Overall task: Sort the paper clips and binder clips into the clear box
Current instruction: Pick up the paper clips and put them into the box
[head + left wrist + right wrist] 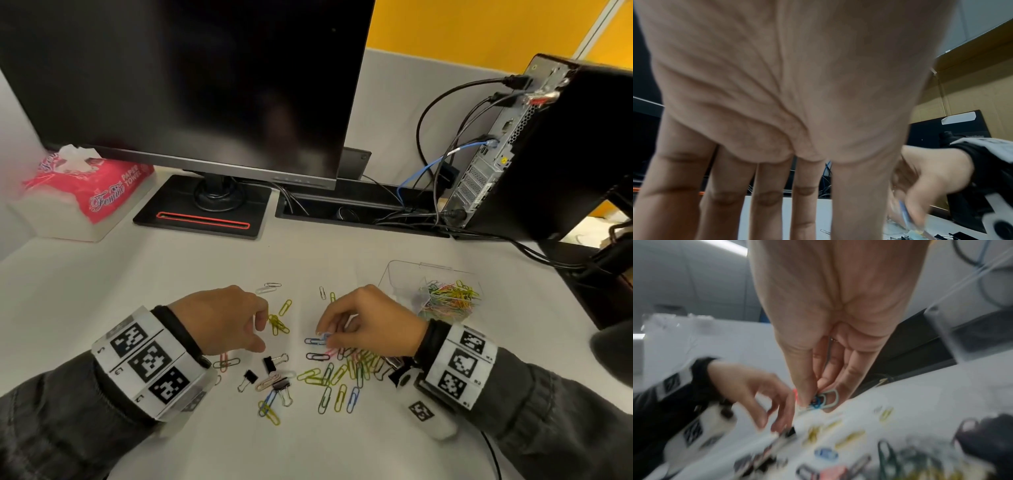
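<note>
From the head camera, the right hand (368, 322) pinches a small bunch of blue paper clips (320, 339) at its fingertips, low over a white desk (137, 291). The clear box (404, 277), already holding a tangle of coloured clips, stands just beyond that hand's wrist. The left hand (222, 322) hovers with fingers loosely curled, its tips just above some yellow paper clips (277, 323); whether they touch cannot be told. Black binder clips (270, 365) lie nearer the person than both hands, among scattered loose clips. A dark monitor (188, 85) and a pink tissue pack (85, 185) stand beyond the left hand.

From the left wrist, the left hand's fingers (768, 203) hang down, slightly spread, holding nothing.

From the right wrist, thumb and fingers (805, 386) press together on pale and dark blue clips (824, 400), the left hand (748, 391) blurred alongside.
</note>
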`<state>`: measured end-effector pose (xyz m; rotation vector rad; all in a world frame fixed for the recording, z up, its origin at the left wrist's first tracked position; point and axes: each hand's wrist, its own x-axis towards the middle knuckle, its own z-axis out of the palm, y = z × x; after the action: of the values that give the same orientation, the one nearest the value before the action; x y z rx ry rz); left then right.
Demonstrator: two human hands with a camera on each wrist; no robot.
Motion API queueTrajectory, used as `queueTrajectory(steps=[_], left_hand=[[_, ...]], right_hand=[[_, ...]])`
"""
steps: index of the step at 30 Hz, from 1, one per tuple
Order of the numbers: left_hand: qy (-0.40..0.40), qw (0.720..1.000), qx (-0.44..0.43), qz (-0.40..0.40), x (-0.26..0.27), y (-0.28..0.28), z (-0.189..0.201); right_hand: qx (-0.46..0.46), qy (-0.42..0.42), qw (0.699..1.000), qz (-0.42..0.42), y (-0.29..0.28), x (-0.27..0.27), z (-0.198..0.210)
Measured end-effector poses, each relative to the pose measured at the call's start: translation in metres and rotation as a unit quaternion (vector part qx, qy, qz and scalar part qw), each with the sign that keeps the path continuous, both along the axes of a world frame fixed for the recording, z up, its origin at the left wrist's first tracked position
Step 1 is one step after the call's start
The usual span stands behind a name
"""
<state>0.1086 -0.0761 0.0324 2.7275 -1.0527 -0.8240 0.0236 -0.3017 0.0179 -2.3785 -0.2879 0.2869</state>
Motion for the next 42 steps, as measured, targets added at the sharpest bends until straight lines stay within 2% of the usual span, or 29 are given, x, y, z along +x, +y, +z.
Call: queueTrajectory(steps=[3,7,10,12,15,21,24,28,31,34,38,42], left_hand=[[-0.001,1.0,-0.007,0.0,0.002,0.002,-0.003],[0.007,1.0,-0.01,-0.003,0.003,0.003,-0.004],[0.011,1.0,-0.012,-0.006,0.002,0.002,-0.004],[0.006,1.0,-0.012,-0.006,0.001,0.001,-0.005],[0.006,1.0,-0.015,-0.006,0.0,0.001,-0.005],[0.001,1.0,-0.013,-0.015,-0.003,-0.001,-0.002],[-0.019,0.999,-0.022,-0.032,-0.007,-0.005,0.0],[-0.014,0.998,-0.022,-0.065,-0.018,-0.011,-0.004],[-0.009,0.996,0.002,-0.085,-0.028,-0.013,-0.008],[-0.03,0.994,0.009,-0.105,-0.034,-0.016,-0.011],[-0.061,0.991,0.0,-0.121,-0.038,-0.019,-0.015],[-0.083,0.987,-0.028,-0.137,-0.041,-0.021,-0.018]], right_hand=[[0.033,-0.025,0.998,-0.056,-0.024,-0.004,0.026],[-0.03,-0.162,0.976,-0.143,-0.07,-0.013,0.057],[-0.088,-0.23,0.951,-0.186,-0.103,-0.024,0.062],[-0.146,-0.239,0.941,-0.188,-0.118,-0.03,0.055],[-0.211,-0.21,0.936,-0.187,-0.131,-0.038,0.04],[-0.193,-0.248,0.924,-0.217,-0.135,-0.049,0.042],[-0.203,-0.221,0.935,-0.191,-0.117,-0.052,0.042],[-0.202,-0.096,0.972,-0.068,-0.07,-0.058,0.032],[-0.205,-0.042,0.978,0.004,-0.04,-0.056,0.021],[-0.197,-0.016,0.979,0.041,-0.022,-0.048,0.012],[-0.21,-0.013,0.976,0.057,-0.01,-0.034,0.01],[-0.224,-0.019,0.974,-0.009,-0.021,-0.024,0.019]])
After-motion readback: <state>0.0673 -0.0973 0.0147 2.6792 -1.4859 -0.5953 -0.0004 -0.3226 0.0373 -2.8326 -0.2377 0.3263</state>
